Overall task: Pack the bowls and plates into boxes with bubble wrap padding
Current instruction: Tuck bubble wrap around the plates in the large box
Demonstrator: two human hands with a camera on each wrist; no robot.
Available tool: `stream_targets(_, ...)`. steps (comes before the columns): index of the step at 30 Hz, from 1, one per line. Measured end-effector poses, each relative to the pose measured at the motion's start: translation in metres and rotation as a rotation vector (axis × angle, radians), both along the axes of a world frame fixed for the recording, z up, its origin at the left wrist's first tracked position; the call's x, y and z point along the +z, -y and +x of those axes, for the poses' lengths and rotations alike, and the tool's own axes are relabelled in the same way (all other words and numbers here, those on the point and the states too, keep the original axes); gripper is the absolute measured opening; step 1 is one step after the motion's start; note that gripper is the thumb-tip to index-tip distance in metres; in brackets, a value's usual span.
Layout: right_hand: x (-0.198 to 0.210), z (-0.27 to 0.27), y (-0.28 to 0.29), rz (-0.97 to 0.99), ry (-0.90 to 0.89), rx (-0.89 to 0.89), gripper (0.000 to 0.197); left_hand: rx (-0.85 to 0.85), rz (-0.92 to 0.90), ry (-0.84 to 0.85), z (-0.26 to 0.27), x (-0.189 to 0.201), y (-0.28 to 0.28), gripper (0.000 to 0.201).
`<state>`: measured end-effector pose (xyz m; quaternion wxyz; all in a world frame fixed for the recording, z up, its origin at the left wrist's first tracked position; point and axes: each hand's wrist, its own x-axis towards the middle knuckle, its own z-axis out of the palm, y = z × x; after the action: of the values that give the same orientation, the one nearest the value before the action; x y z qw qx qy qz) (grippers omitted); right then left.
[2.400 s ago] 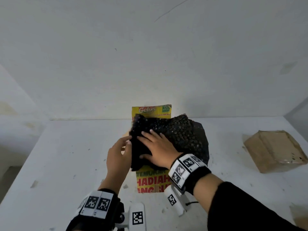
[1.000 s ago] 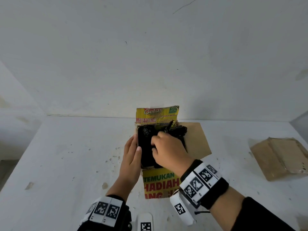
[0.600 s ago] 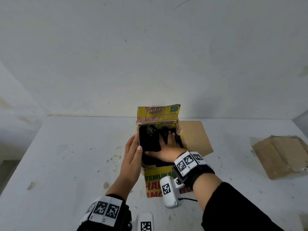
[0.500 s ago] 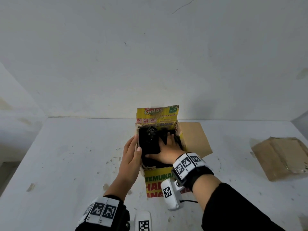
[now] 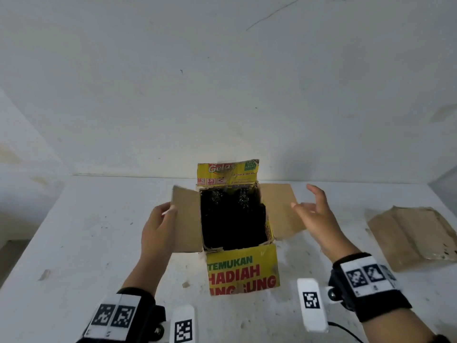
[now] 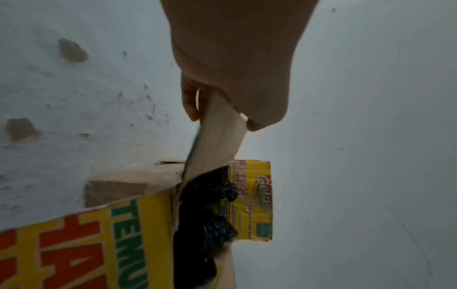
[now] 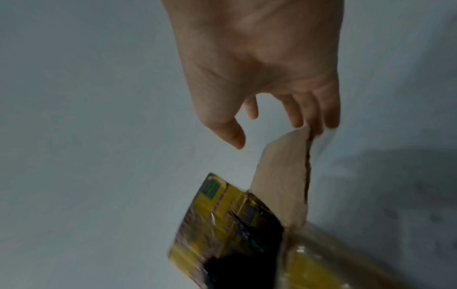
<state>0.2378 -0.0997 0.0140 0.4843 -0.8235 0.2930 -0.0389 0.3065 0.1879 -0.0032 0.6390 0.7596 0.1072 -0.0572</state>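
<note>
A yellow printed cardboard box stands open on the white table, filled with black bubble wrap; no bare bowl or plate shows. My left hand pinches the outer edge of the box's left flap between thumb and fingers, seen close in the left wrist view as left hand on flap. My right hand hovers open over the right flap. In the right wrist view the right hand has its fingertips at the flap's far corner; contact is unclear.
A flattened brown cardboard piece lies on the table at the right. The box's back flap stands upright against the white wall. Small brown scraps dot the tabletop on the left.
My right hand has come out of the box and moved right, above the right flap. My left hand left the box's side and took hold of the left flap.
</note>
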Motion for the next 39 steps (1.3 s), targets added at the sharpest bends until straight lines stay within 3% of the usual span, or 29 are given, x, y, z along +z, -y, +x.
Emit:
stream_targets(3, -0.007, 0.0, 0.003, 0.324, 0.178, -0.055, 0.043, -0.288, -0.034, 0.175, -0.01, 0.011, 0.009, 0.032)
stream_targets(5, -0.007, -0.002, -0.006, 0.286, 0.235, 0.083, 0.037, -0.488, 0.122, 0.23, -0.011, 0.002, 0.015, 0.033)
stream_targets(8, -0.011, -0.006, -0.024, -0.057, 0.127, 0.463, 0.034, -0.721, 0.657, 0.454, -0.009, -0.012, 0.013, 0.049)
stream_targets(12, -0.03, -0.008, -0.024, -0.629, 0.218, 0.713, 0.039, -0.927, 0.789, 0.504, -0.008, -0.022, -0.003, 0.078)
stream_targets(15, -0.036, -0.01, -0.012, -0.701, 0.198, 0.833, 0.049, -1.034, 0.874, 0.521, -0.009, -0.037, -0.014, 0.084)
stream_targets(17, -0.041, -0.013, -0.001, -0.709, 0.151, 0.929, 0.05, -1.006, 0.809, 0.577, -0.008, -0.042, -0.015, 0.083)
stream_targets(20, -0.036, -0.013, 0.003, -0.559, 0.072, 0.941, 0.06, -0.778, 0.522, 0.568, -0.007, -0.038, -0.008, 0.069)
stream_targets(22, -0.028, -0.013, -0.004, -0.323, 0.053, 0.812, 0.051, -0.614, 0.416, 0.457, -0.005, -0.032, 0.001, 0.069)
stream_targets(25, -0.026, -0.006, -0.009, -0.037, 0.247, 0.477, 0.028, -0.462, 0.539, 0.452, -0.004, -0.029, 0.013, 0.055)
stream_targets(28, -0.025, 0.019, -0.011, -0.061, 0.407, 0.27, 0.022, -0.362, 0.55, 0.217, -0.007, -0.034, 0.022, 0.079)
stream_targets(31, -0.014, 0.057, -0.016, -0.08, 0.377, 0.266, 0.04, -0.306, 0.375, 0.05, -0.01, -0.038, 0.028, 0.086)
stream_targets(34, 0.002, 0.092, -0.026, -0.014, 0.333, 0.377, 0.051, -0.299, 0.35, 0.031, -0.009, -0.04, 0.031, 0.084)
stream_targets(39, 0.018, 0.111, -0.045, -0.026, 0.385, 0.391, 0.059, -0.288, 0.364, 0.074, -0.012, -0.043, 0.026, 0.087)
